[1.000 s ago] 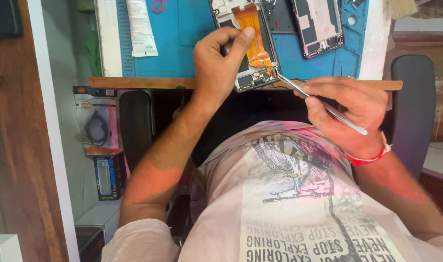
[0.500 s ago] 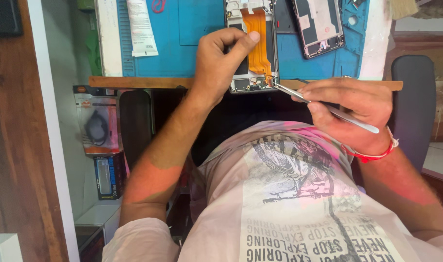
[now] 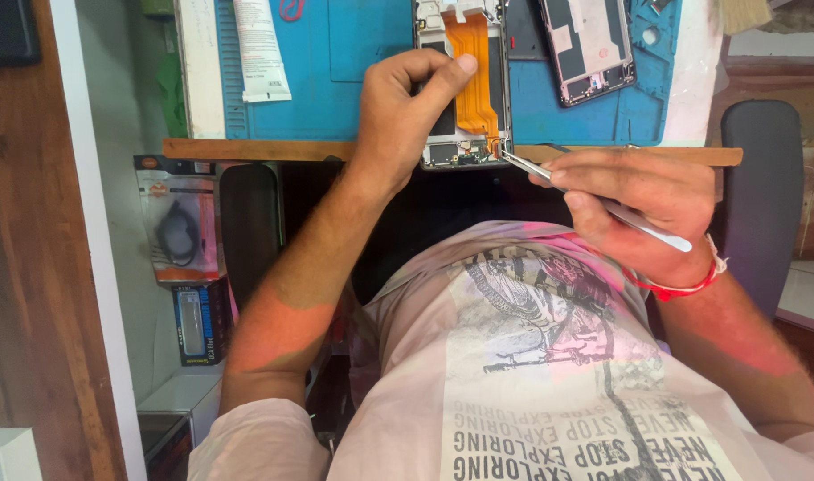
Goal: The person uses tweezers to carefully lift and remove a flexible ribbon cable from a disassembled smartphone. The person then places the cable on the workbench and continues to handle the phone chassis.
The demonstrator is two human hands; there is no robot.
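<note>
Opened phone at the worktop's near edge

The opened phone with an orange flex cable [image 3: 465, 85] lies on the blue rubber mat [image 3: 353, 80], a second opened phone [image 3: 588, 44] right of it, a white tube [image 3: 260, 49] left.

Opened phone [image 3: 465, 89] top cut off by frame edge; left hand [image 3: 407, 116] hides its left side.

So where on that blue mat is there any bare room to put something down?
The widest bare patch of the blue mat lies between the white tube and the left hand. A smaller strip runs below the second opened phone, near the wooden edge. It is crowded around the opened phone, where the left hand holds it and the right hand works metal tweezers.
</note>
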